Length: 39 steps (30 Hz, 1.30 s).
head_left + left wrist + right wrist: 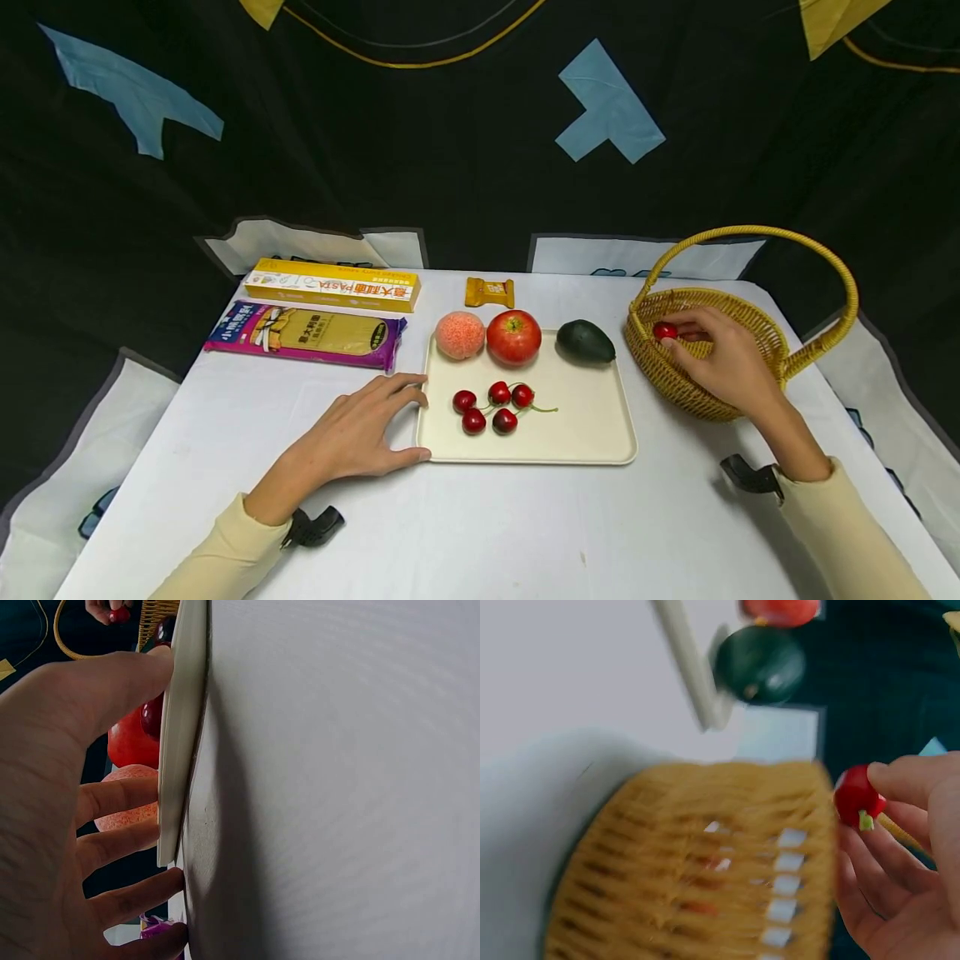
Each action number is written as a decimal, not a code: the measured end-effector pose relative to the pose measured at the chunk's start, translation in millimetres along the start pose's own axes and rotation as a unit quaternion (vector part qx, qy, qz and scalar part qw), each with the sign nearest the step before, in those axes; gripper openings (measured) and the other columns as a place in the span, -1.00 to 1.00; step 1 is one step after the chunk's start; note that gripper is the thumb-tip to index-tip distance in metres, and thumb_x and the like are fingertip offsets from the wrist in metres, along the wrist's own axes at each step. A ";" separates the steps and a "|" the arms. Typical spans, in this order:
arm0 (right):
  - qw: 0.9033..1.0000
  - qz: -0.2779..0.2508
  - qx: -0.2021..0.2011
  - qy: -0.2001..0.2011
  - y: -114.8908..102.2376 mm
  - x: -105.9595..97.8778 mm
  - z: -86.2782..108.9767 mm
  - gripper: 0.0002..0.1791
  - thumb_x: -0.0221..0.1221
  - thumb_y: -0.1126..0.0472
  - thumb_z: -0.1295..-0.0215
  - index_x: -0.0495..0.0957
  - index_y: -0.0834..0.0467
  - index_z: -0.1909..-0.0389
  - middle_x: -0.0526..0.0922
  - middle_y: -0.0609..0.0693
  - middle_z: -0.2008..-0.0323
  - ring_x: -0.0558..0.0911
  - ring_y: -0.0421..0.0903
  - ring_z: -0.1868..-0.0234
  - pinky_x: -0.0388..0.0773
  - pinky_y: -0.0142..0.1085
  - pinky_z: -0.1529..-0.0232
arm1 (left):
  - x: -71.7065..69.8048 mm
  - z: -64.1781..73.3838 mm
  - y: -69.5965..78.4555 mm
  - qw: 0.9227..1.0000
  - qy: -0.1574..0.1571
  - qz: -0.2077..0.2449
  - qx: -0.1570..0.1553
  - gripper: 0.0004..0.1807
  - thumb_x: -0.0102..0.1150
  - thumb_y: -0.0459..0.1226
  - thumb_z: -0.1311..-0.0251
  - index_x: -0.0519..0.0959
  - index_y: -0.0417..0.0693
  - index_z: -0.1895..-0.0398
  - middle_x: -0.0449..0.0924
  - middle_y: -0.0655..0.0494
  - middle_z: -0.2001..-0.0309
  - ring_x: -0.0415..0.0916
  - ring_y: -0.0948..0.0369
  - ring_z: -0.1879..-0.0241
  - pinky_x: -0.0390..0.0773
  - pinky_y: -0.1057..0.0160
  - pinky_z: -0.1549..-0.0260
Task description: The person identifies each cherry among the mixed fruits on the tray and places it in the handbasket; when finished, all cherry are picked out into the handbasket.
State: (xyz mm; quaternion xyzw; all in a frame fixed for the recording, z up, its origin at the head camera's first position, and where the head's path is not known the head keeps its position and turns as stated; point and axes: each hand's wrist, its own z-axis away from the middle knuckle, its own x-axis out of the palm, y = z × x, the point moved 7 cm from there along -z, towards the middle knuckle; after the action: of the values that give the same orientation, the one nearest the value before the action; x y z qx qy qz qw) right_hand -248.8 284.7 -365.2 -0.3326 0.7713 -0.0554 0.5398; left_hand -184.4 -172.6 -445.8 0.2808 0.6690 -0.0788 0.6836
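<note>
At the tray's left edge my left hand [356, 429] rests with fingers spread and loosely bent, its thumb touching the rim near the front corner. The cream tray [577, 446] bears several dark red cherries [504, 421], a red apple [513, 337], a pink, rough-skinned round fruit [460, 335] and a dark green avocado [585, 342]. My right hand [716, 354] pinches a small bright red fruit [855, 796] with a stubby green stem between thumb and fingers. It holds this fruit over the opening of the wicker basket [675, 392]. The basket's inside is partly hidden by the hand.
A yellow pasta box [333, 285] and a purple pasta packet [307, 335] lie at the back left. Behind the tray lies a small orange-brown packet [490, 292]. The basket's tall handle [757, 232] arches up above the right hand. A black curtain [450, 150] hangs behind the table.
</note>
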 end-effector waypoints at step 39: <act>0.984 0.047 0.167 -0.046 110.5 1.4 -6.8 -0.55 0.23 0.15 -0.57 0.52 0.42 -0.25 0.57 0.46 -0.14 0.64 0.41 -0.07 0.59 0.30 -0.04 | 0.7 0.5 0.4 1.000 0.002 0.001 -0.001 -0.30 0.44 0.40 -0.09 0.60 0.32 -0.20 0.41 0.24 -0.53 0.47 0.05 -0.41 0.63 -0.23 0.18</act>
State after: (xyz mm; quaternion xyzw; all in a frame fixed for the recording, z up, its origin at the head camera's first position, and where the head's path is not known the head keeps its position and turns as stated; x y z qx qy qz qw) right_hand -305.1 367.4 -412.6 -0.2033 0.7402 -0.1422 0.6250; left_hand -183.8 -172.3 -446.4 0.2806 0.6706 -0.0771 0.6823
